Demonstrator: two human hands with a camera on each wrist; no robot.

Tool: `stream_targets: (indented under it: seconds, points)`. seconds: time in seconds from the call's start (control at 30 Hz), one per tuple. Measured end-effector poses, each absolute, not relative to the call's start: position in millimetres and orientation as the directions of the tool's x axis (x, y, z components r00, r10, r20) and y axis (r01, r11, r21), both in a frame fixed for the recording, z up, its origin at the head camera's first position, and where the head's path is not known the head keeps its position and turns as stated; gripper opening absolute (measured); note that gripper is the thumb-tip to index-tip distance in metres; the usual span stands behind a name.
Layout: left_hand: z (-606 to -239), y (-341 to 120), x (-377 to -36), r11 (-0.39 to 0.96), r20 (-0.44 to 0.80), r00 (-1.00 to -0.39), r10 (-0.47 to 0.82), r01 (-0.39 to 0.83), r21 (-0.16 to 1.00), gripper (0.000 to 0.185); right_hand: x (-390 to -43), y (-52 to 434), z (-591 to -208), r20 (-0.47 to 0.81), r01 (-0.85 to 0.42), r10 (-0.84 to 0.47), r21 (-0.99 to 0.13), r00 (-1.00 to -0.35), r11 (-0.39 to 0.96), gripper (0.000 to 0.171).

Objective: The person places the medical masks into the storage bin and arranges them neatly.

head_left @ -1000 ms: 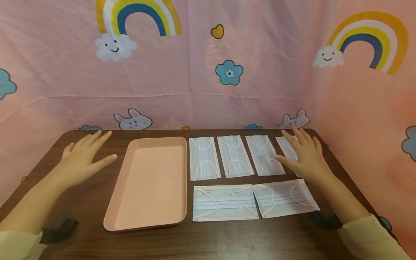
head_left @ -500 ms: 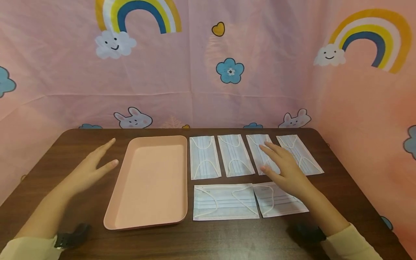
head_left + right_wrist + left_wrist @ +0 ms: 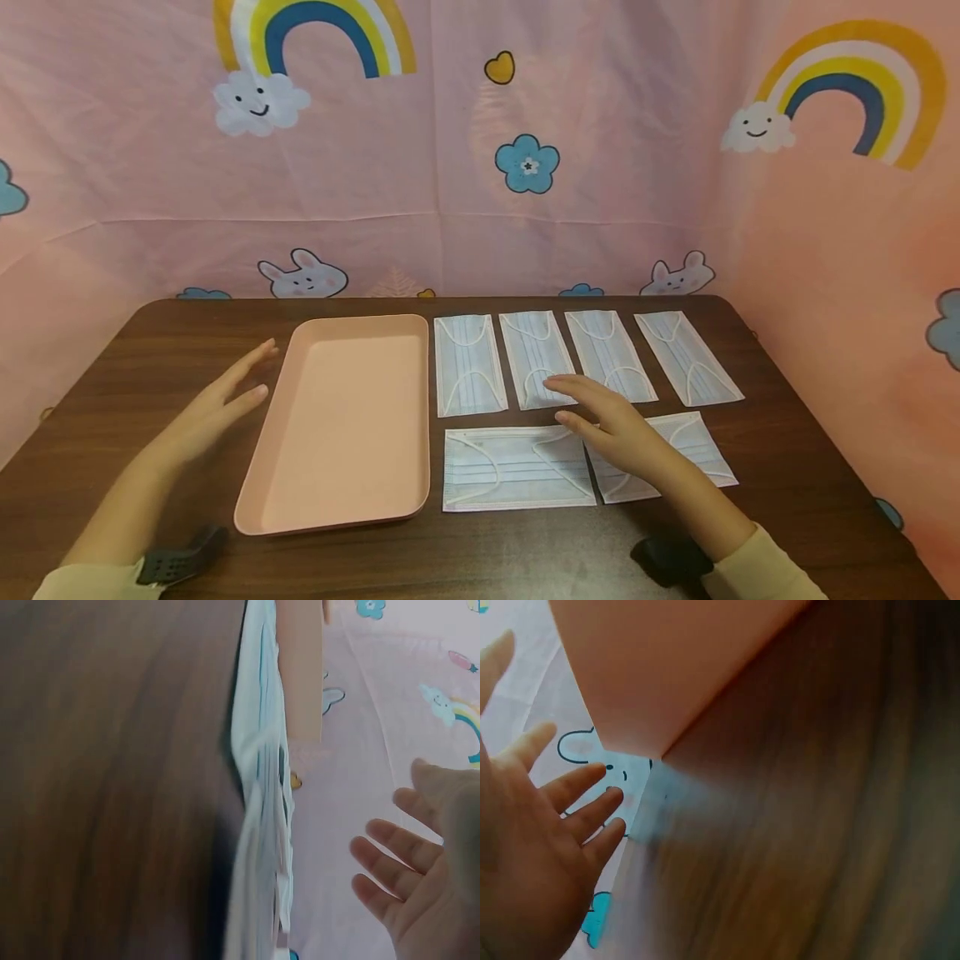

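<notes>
The right hand (image 3: 615, 429) hovered flat and open, fingers straight, holding nothing, over the near row of pale blue pleated paper face masks with white ear loops; its fingertips were above the seam between the near-left mask (image 3: 513, 468) and the near-right mask (image 3: 675, 454), just below the second mask of the far row (image 3: 536, 358). The left hand (image 3: 217, 404), equally open and empty, floated beside the long edge of the shallow pink rectangular plastic tray (image 3: 341, 421) on the dark wood-grain table (image 3: 525, 550). A clean lift likely called for pinching one mask at its edge, not the loops, so neighbouring masks stayed put.
</notes>
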State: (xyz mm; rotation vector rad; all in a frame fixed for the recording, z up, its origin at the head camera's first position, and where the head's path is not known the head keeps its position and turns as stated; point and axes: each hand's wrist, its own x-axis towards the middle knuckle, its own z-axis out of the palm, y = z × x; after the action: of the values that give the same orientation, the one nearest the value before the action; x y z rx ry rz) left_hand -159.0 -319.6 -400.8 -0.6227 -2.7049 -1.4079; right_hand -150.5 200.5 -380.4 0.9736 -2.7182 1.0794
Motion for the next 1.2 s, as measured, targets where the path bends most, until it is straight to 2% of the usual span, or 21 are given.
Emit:
stream_targets:
  seconds: [0.23,0.47,0.73,0.97,1.2]
  points:
    - [-410.5,-313.6,-155.9,0.4,0.143,-0.928,0.345,0.283,0.872,0.06,-149.3,186.6,-390.9,0.266,-0.62,-0.606,-0.603,-0.75,0.503,0.042]
    - [-414.0,-314.8,-156.6,0.409,0.092,-0.939,0.332,0.231,0.883,0.059,-152.1,180.3,-401.7,0.26,-0.639,-0.656,-0.631,-0.708,0.44,0.038]
    - [-415.5,-314.8,-156.5,0.41,0.081,-0.93,0.358,0.234,0.881,0.06,-154.4,177.1,-412.9,0.226,-0.622,-0.651,-0.621,-0.724,0.477,0.036]
    - [-414.1,-314.3,-156.7,0.436,0.076,-0.931,0.358,0.238,0.868,0.063,-155.6,172.7,-409.5,0.192,-0.611,-0.647,-0.598,-0.738,0.519,0.036]
    - [-413.2,-313.8,-158.0,0.402,0.056,-0.927,0.372,0.216,0.89,0.064,-162.9,171.1,-407.3,0.142,-0.61,-0.665,-0.569,-0.733,0.551,0.033]
